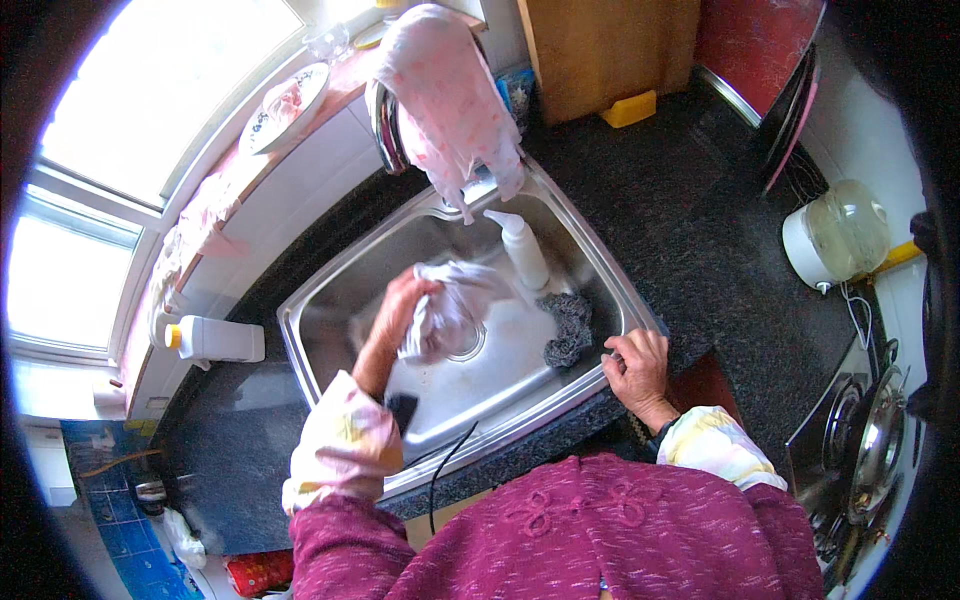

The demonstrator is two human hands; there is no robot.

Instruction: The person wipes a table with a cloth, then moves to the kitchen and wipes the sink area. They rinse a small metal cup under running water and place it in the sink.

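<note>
A crumpled whitish cloth (450,311) hangs over the stainless steel sink basin (480,397), its edges blurred. My left hand (409,296) grips it from the left, above the drain. My right hand (637,367) rests by the near right rim of the sink, fingers loosely bent, with nothing visible in it. Just left of that hand, inside the basin, lies a dark wire-mesh scouring pad (568,330). A white squeeze bottle with a nozzle (521,251) leans near the basin's right wall.
A pink patterned cloth (450,90) drapes over the faucet. On the left counter lies a white jug with a yellow cap (221,339). The windowsill holds a bowl (289,109). At right are a glass-bodied appliance (836,236) and a stove with a pan (877,450).
</note>
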